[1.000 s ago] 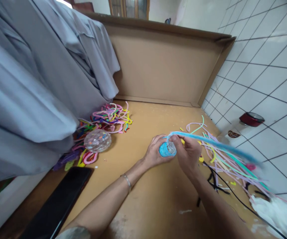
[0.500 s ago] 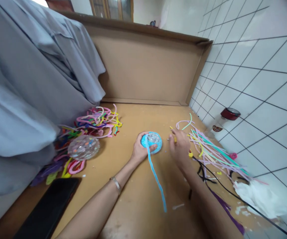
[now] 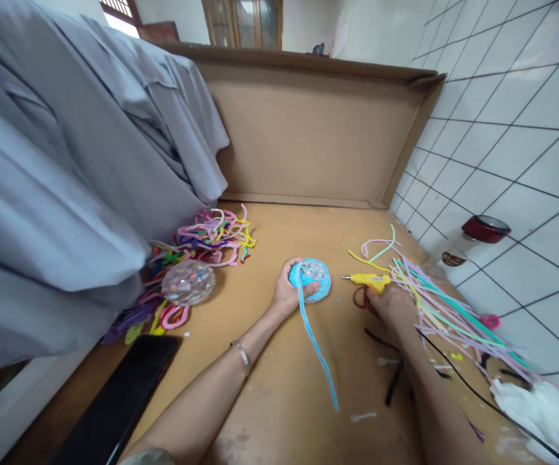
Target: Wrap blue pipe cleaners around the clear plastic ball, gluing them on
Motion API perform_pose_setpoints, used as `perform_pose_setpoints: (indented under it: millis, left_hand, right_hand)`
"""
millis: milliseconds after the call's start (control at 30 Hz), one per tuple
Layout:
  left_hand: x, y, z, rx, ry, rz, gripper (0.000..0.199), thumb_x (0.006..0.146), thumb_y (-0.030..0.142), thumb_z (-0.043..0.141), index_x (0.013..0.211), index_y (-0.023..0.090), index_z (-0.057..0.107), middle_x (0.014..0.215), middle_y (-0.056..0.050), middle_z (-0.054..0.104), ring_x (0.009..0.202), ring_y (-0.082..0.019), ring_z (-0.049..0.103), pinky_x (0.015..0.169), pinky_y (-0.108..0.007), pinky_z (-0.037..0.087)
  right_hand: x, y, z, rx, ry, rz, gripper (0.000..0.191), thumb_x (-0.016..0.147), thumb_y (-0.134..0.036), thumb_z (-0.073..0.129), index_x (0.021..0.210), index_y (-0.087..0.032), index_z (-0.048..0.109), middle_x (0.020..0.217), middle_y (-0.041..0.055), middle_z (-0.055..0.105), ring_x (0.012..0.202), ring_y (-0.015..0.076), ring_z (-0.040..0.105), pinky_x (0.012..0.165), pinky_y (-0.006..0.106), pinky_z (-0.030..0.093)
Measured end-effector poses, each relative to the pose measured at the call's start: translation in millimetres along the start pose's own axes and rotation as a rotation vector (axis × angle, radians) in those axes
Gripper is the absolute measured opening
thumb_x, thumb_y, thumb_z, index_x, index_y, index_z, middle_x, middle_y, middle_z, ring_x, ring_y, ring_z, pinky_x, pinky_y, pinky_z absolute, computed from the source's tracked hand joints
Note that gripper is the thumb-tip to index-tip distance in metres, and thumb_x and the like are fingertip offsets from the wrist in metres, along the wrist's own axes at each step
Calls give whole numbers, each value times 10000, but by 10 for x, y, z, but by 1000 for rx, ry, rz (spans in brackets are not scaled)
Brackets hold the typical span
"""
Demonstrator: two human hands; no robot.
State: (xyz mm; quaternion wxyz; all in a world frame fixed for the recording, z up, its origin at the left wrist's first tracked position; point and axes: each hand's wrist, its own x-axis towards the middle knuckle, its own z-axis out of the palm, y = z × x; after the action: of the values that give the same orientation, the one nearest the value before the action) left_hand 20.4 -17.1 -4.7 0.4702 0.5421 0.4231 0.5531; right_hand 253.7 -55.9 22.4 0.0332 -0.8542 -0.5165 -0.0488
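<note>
Nearer than the blue-wrapped container (image 3: 324, 284) and to its left, a black phone (image 3: 117, 397) is lying on the tan tabletop (image 3: 264, 413); nearer and to its right, a crumpled white tissue (image 3: 543, 407) is resting. A loose blue strip (image 3: 319, 361) is trailing from the container's top toward the wearer. The left hand (image 3: 286, 294) is clamping the container from its left side, the thumb crossing its front, while its clear patterned end is facing upward. The right hand (image 3: 396, 309), well apart from the left, is gripping a yellow glue gun (image 3: 369, 281) to the container's right, with the nozzle pointing toward the container and not touching it. Farther to its right, pastel strips (image 3: 448, 310) are lying in a loose spread. To its left, a clear faceted ball (image 3: 188, 282) is sitting against a tangled heap of coloured strips (image 3: 216, 236). Beyond the container, a cardboard panel (image 3: 308, 129) is standing upright.
</note>
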Motion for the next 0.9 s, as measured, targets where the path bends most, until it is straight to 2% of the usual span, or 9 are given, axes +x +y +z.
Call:
perform_pose_setpoints:
  millis: [167, 267, 400, 500, 567, 700, 900]
  left_hand:
    - [-5, 19, 0, -31, -11, -34, 707, 485, 346, 874, 1086, 203, 531, 992, -18, 629, 832, -153, 605, 766, -263, 517]
    - [-14, 30, 5, -26, -12, -33, 686, 484, 290, 868, 1078, 198, 537, 1015, -23, 632, 857, -159, 610, 794, -271, 517]
    - [-43, 49, 19, -48, -59, 2, 677, 494, 292, 857, 1079, 193, 532, 1076, -44, 633, 912, -175, 616, 856, -295, 506]
    - [-72, 60, 34, -51, -89, 14, 676, 502, 314, 853, 1080, 193, 526, 1115, -59, 629, 937, -184, 617, 871, -308, 501]
    - [-90, 61, 47, -37, -99, 23, 676, 511, 321, 850, 1088, 194, 520, 1113, -64, 633, 947, -193, 623, 875, -321, 503]
    - [-110, 48, 85, 89, -71, 112, 639, 535, 305, 840, 1093, 199, 547, 1135, -71, 619, 1012, -217, 616, 913, -354, 496]
    - [-106, 59, 132, 230, -32, 229, 594, 527, 206, 824, 1070, 217, 585, 1103, -46, 604, 1043, -219, 592, 959, -376, 471]
  right_hand:
    - [28, 37, -102, 178, 79, 100, 460, 794, -502, 530, 956, -97, 676, 881, 190, 704, 799, 297, 657, 622, 327, 386]
    - [-15, 13, -221, 287, 210, 105, 449, 783, -543, 505, 882, -134, 663, 779, 146, 679, 702, 271, 611, 573, 318, 342]
    - [-179, -107, -316, 368, 438, -83, 479, 723, -616, 543, 843, -157, 609, 722, 99, 640, 636, 228, 539, 571, 303, 321]
    - [-332, -229, -316, 382, 536, -224, 390, 762, -551, 537, 831, -170, 582, 733, 76, 627, 641, 199, 526, 578, 287, 322]
    - [-408, -291, -302, 378, 591, -269, 340, 783, -511, 533, 826, -175, 569, 735, 67, 618, 652, 193, 527, 579, 280, 323]
    - [-463, -331, -286, 367, 643, -282, 289, 799, -473, 528, 825, -186, 549, 719, 50, 597, 657, 192, 524, 574, 275, 314]
    - [-445, -307, -286, 355, 610, -265, 290, 805, -461, 533, 831, -173, 554, 719, 52, 589, 661, 189, 516, 579, 276, 305]
